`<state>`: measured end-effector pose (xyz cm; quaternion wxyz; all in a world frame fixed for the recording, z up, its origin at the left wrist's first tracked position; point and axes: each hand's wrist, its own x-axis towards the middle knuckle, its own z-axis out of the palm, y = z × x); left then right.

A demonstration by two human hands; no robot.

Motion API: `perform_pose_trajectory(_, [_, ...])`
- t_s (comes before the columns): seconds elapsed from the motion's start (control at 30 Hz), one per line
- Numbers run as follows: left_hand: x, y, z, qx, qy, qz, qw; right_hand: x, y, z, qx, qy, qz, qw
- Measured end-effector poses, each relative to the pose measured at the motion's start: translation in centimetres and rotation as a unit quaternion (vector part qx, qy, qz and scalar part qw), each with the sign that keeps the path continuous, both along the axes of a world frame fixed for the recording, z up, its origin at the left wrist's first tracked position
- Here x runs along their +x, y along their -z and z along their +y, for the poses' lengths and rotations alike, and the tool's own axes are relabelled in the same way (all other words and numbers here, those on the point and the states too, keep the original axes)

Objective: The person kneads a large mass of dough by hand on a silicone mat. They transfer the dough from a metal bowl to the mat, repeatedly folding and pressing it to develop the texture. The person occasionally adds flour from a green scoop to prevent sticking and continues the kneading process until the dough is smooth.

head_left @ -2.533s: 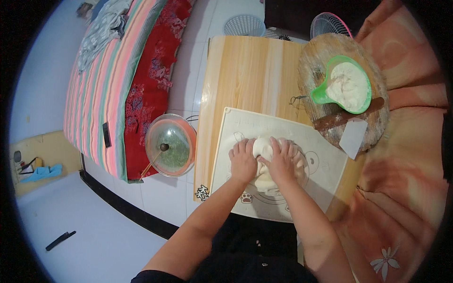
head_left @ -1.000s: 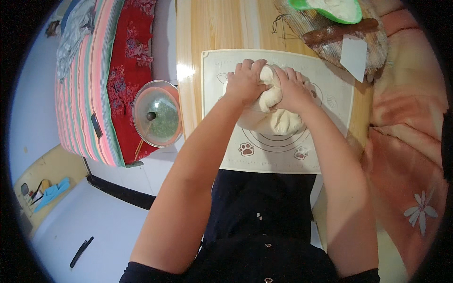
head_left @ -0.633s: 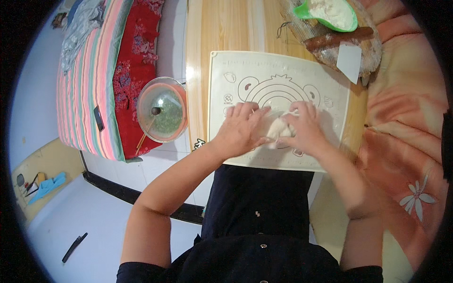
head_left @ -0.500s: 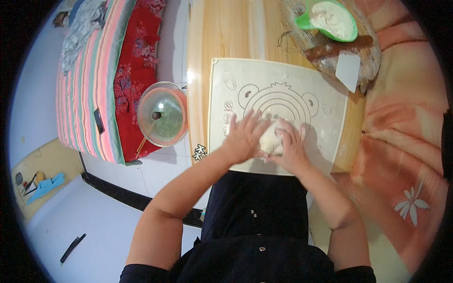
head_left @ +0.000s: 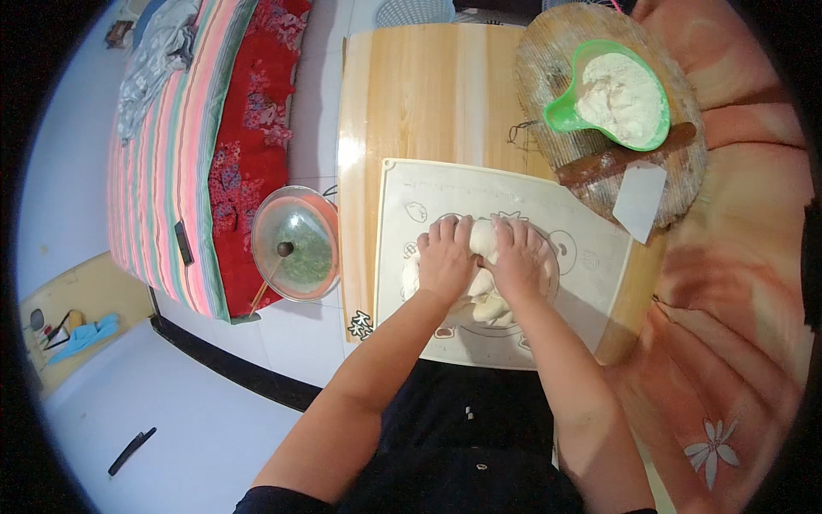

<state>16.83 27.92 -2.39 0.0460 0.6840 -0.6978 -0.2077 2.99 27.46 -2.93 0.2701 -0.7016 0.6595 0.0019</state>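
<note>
A lumpy, pale mass of dough [head_left: 490, 308] lies on the cream mat [head_left: 586, 313], which is printed with a cartoon animal outline. My left hand [head_left: 445, 264] and my right hand [head_left: 519, 262] press on it side by side, fingers curled over its far part. A thick fold of dough bulges up between the two hands. More of it shows to the left of my left hand and on the near side, below both palms. My palms hide part of the dough.
The mat covers the near part of a wooden table [head_left: 428, 86]. At the far right, a round woven board [head_left: 548, 43] holds a green scoop [head_left: 561, 116] of flour and a white-bladed scraper [head_left: 639, 201]. On the left stands an orange basin [head_left: 329, 218] with a clear lid [head_left: 282, 227].
My hands have moved closer together and now grip the dough's far part, fingers curled. The dough lies more spread out. The view has shifted, showing more of the table's far end.
</note>
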Motion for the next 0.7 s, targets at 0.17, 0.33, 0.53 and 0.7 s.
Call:
perform_pose_trajectory(0.17, [1.2, 1.5, -2.5, 0.008, -0.005, 0.068, 0.998, 0.3, -0.5, -2.9, 0.034, 0.019, -0.017, 0.999])
perform_pose_trajectory(0.33, [7.5, 0.1, -4.6, 0.31, -0.078, 0.549, 0.772, -5.5, 0.3, -1.3, 0.09, 0.101, -0.302, 0.944])
perform_pose_trajectory(0.53, [17.2, 1.8, 5.6, 0.118, -0.242, 0.209, 0.94, -18.9, 2.4, 11.8, -0.136, 0.31, 0.029, 0.941])
perform_pose_trajectory(0.7, [14.4, 2.0, 12.2, 0.11, -0.248, 0.105, 0.957, -20.9, 4.5, 18.3, 0.013, 0.39, 0.074, 0.918])
